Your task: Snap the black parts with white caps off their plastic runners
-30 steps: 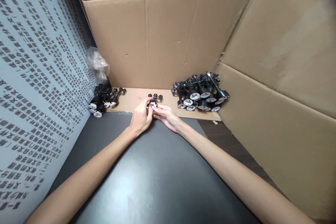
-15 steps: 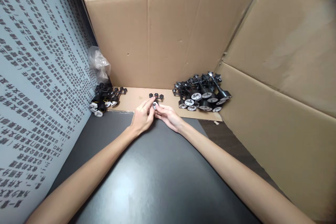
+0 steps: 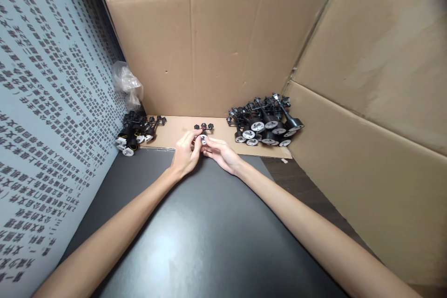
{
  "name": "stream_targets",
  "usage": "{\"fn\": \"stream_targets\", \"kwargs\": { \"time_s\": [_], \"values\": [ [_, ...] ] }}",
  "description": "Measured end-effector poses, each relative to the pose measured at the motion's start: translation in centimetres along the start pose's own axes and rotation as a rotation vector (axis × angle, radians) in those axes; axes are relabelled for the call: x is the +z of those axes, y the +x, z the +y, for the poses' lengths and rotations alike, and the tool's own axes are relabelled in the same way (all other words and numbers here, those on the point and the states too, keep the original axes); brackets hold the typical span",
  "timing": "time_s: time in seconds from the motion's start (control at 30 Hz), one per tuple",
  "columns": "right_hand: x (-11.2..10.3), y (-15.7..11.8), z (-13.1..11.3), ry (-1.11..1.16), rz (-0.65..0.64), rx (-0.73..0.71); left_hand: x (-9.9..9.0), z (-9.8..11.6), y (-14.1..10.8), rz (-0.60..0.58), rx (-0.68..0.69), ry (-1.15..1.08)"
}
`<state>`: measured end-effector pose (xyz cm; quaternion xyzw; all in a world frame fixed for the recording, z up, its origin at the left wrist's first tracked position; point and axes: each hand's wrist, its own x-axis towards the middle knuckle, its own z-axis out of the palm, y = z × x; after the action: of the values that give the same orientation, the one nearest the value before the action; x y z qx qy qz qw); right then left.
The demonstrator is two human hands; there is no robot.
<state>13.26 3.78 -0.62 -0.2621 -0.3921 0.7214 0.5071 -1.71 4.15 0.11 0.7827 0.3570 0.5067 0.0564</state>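
Observation:
Between my two hands is a small black model street lamp [image 3: 204,126] with several lantern heads, its round white base turned toward me. My left hand [image 3: 186,151] is closed around its left side, fingers near the post and thumb at the base. My right hand [image 3: 220,152] grips the base from the right, with the thumb on the white face. My fingers cover most of the lamp's body. The lamp's heads point away from me, over the cardboard strip [image 3: 174,128].
At the right lies a pile of similar lamps [image 3: 267,123], white-based. Another group [image 3: 134,132], some with yellow wires, lies at the left near a clear plastic bag [image 3: 127,81]. Cardboard walls [image 3: 209,51] stand behind and right; a printed sheet [image 3: 45,102] borders the left of the grey tabletop [image 3: 195,233].
The lamp's white base now shows more fully between my thumbs. Both hands still hold it. The whole view has shifted slightly.

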Motion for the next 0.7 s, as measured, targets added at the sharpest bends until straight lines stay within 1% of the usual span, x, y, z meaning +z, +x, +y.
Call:
{"fn": "stream_targets", "kwargs": {
  "time_s": [0.4, 0.7],
  "values": [
    [-0.07, 0.12, -0.07, -0.011, 0.031, 0.01, 0.0, 0.1, 0.01, -0.01, -0.018, -0.017],
    [-0.25, 0.29, 0.07, -0.007, 0.015, 0.011, 0.01, 0.07, 0.01, -0.033, -0.037, -0.01]
  ]
}}
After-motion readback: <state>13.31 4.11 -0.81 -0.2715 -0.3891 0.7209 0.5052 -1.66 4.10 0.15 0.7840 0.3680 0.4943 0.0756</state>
